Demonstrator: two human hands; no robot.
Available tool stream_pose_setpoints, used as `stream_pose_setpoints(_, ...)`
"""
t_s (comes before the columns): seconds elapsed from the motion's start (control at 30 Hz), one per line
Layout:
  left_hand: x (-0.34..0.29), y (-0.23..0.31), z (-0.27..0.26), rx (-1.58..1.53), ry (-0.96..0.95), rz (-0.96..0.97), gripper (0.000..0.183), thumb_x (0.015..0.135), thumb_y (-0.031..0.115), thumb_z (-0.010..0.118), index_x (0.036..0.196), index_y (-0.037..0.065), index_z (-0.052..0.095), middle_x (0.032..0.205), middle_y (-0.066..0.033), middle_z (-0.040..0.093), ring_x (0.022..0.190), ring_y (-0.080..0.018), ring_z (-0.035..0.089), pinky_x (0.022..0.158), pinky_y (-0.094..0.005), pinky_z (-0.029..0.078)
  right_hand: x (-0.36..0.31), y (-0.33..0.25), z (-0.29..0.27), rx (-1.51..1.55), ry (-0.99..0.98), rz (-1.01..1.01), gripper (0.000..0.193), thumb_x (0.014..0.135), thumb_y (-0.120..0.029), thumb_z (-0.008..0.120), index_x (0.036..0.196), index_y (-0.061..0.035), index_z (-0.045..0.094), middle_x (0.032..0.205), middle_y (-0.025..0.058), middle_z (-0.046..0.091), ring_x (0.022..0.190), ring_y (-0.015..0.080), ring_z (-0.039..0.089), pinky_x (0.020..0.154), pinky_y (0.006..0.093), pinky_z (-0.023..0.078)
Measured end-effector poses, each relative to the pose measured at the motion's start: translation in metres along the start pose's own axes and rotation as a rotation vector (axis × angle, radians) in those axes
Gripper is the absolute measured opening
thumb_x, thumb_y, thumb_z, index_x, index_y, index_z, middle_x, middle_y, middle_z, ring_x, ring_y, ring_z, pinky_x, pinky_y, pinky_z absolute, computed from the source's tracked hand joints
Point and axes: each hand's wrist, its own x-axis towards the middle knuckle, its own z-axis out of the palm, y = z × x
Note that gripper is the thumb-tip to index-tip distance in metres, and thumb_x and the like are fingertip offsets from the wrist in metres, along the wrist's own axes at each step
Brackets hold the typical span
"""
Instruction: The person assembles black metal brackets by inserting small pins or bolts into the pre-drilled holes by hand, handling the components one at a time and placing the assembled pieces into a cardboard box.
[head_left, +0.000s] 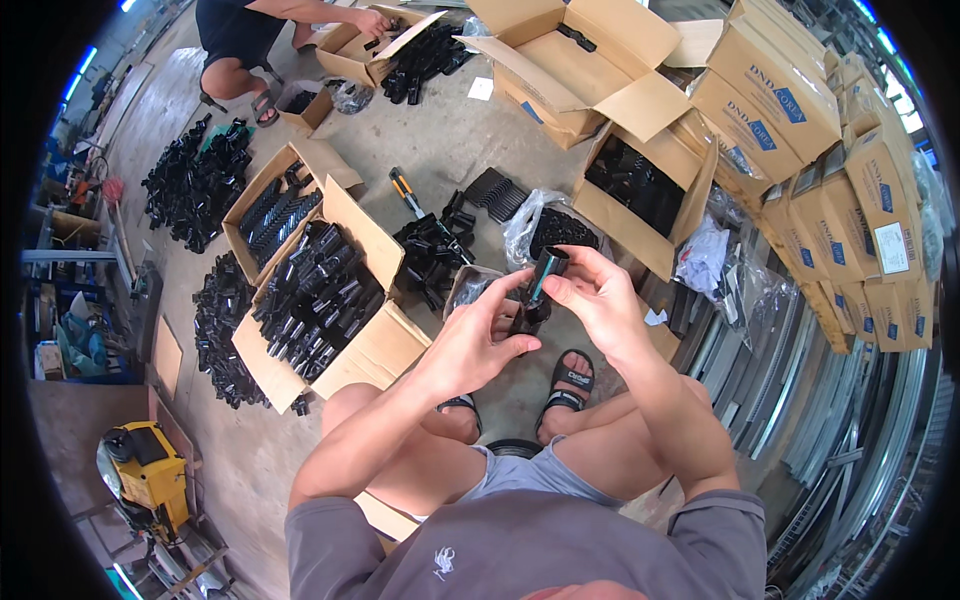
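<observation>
In front of my knees, both hands hold a glossy black tubular fitting (549, 266), tilted with its round open end up. My left hand (478, 338) is closed on the lower part of it. The thumb and fingers of my right hand (597, 300) pinch its upper tube. Whether this is one piece or two joined pieces I cannot tell, since fingers cover the middle. Just beyond my hands lie a plastic bag with small black parts (562, 230) and a small open box (472, 287). A loose heap of black fittings (432, 245) is on the floor to their left.
Open cartons of black parts stand at left (322, 300) and right (640, 180). A screwdriver-like tool (405, 190) lies beyond the heap. Sealed cartons (840, 235) and metal profiles (800, 400) line the right. Another person (240, 45) crouches far left by a box. A yellow machine (155, 470) stands near left.
</observation>
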Motion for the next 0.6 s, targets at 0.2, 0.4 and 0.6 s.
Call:
stream_pose_setpoints(0.2,0.009,-0.015,-0.025,-0.046,0.055,0.035,0.066,0.083,-0.010,0.070,0.142,-0.008,0.040,0.120,-0.0169,0.065,0.108,-0.0168,0.062,0.092,-0.0309,0.054,0.038,0.012,-0.031,-0.265,0.022,-0.030,0.056,0.104,-0.049,0.042,0.125,0.0002,0.059,0.100,0.0102,0.070,0.085,0.0145,0.066,0.073,0.0256,0.049)
stream_pose_setpoints(0.4,0.026,0.000,-0.057,-0.033,0.229,0.041,0.064,0.083,-0.005,0.070,0.140,-0.010,0.041,0.114,-0.0172,0.068,0.104,-0.0152,0.063,0.087,-0.0295,0.053,0.117,0.121,-0.109,-1.301,-0.024,0.216,0.024,0.089,-0.026,0.063,0.097,-0.0070,0.075,0.103,0.0166,0.072,0.097,0.0318,0.070,0.084,0.0406,0.055)
stream_pose_setpoints(0.6,0.017,-0.003,-0.060,0.408,0.431,0.114,0.056,0.073,0.009,0.075,0.126,0.002,0.060,0.107,-0.0256,0.068,0.104,-0.0387,0.066,0.091,-0.0433,0.053,0.171,0.216,-0.121,-1.392,0.294,0.199,0.020,0.085,-0.019,0.061,0.097,-0.0100,0.074,0.106,0.0192,0.070,0.103,0.0380,0.066,0.091,0.0482,0.052)
